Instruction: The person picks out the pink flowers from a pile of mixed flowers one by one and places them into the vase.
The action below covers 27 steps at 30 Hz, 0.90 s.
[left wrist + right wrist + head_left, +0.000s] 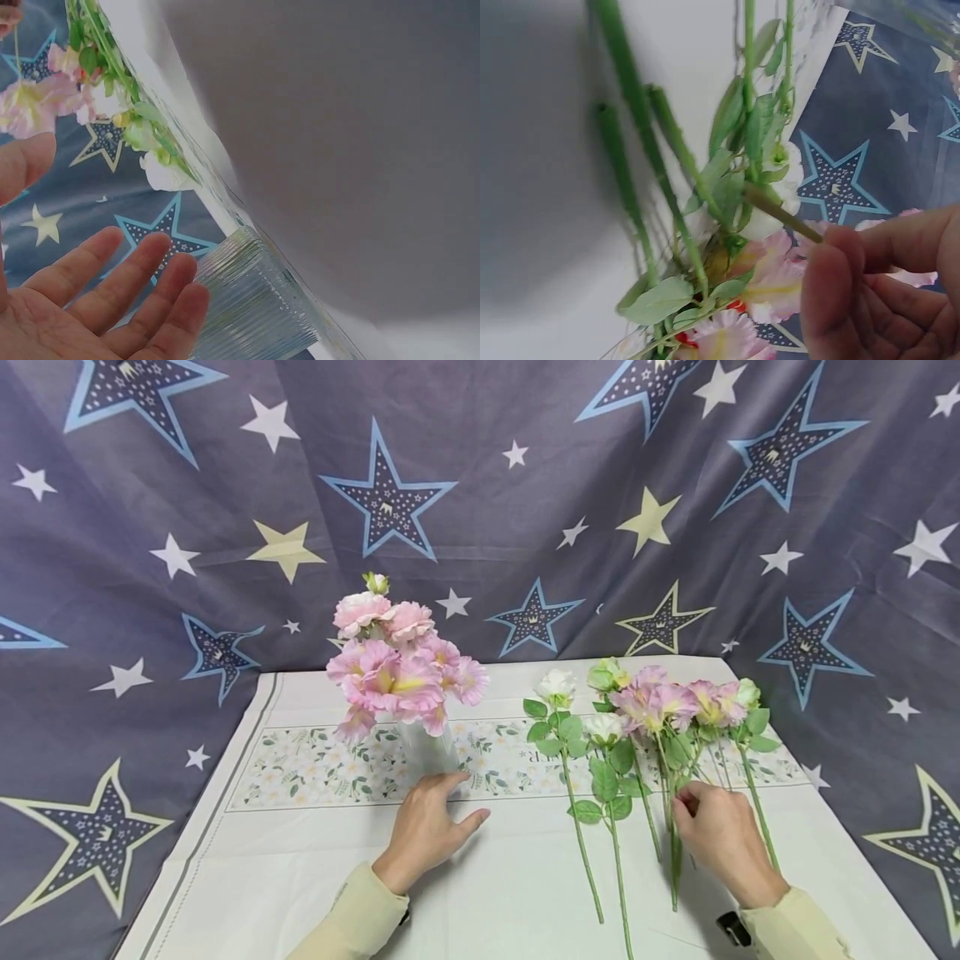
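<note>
My left hand [427,822] is spread with its thumb out, just in front of a clear ribbed glass vase [255,300]. In the vase stands a bunch of pink flowers [397,681], which hides its upper part in the head view. Over on the right, my right hand [720,835] pinches a thin stem [784,214] between thumb and fingertips, its cut end sticking out. Beside that hand lie pink ruffled flowers [656,702] with yellow centres, their green stems toward me. Which bloom the pinched stem belongs to I cannot tell.
White roses [557,687] with leafy stems lie left of the pink ones, and a pale green rose [747,693] lies at the right. A floral-print runner band [315,768] crosses the white tablecloth [517,877]. Behind hangs a dark star-patterned curtain [480,502].
</note>
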Motion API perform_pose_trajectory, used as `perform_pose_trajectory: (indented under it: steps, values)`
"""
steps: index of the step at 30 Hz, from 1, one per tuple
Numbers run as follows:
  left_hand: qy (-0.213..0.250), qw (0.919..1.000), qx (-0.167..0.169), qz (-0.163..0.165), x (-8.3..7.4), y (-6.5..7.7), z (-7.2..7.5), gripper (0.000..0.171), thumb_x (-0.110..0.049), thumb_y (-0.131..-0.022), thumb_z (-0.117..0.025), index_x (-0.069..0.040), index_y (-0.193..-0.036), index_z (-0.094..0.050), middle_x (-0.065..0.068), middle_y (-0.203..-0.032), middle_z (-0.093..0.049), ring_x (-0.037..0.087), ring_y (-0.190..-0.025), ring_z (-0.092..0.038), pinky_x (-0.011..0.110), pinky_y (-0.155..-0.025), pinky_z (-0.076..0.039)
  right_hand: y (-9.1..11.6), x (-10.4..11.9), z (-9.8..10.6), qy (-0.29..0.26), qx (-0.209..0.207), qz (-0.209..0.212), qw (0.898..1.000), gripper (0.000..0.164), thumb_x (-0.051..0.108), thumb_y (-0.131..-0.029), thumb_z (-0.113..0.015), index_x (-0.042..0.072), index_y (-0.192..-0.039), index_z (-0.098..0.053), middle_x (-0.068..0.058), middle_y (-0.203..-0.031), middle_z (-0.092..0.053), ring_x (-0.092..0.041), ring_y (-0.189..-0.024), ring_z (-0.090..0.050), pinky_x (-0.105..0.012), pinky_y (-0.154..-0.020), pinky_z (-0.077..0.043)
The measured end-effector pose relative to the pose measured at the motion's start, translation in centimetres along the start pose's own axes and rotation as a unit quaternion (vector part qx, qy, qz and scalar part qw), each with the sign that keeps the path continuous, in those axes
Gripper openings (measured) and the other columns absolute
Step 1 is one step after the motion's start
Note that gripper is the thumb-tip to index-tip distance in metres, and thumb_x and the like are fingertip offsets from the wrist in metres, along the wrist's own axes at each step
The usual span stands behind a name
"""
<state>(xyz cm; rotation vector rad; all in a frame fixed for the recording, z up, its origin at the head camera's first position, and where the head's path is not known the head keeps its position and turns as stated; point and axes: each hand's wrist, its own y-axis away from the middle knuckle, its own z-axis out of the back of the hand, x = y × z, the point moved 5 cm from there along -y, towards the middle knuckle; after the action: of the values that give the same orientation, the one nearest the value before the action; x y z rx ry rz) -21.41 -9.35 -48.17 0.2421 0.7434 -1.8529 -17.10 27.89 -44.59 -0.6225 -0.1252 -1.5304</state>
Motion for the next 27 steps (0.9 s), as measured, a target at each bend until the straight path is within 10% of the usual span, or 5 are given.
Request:
perform_pose_trajectory:
  steps: [27]
  values:
    - [0.021,0.9995,-0.022,-0.002,-1.3,-0.5,0.2,0.057,-0.04,-0.078,-0.089,-0.013,-0.125,-0.073,0.013,-0.113,-0.074,0.031,-0.102,-0.068,0.05,-0.085,-0.055,0.5,4.9,-0.6,-0.107,-0.167,0.13,0.971,0.011,-0.007,-0.078,-0.08,0.002,-0.083,-0.076,-0.001,-0.066,-0.069,-0.008,-0.052,-0.061,-0.014,-0.048,-0.047]
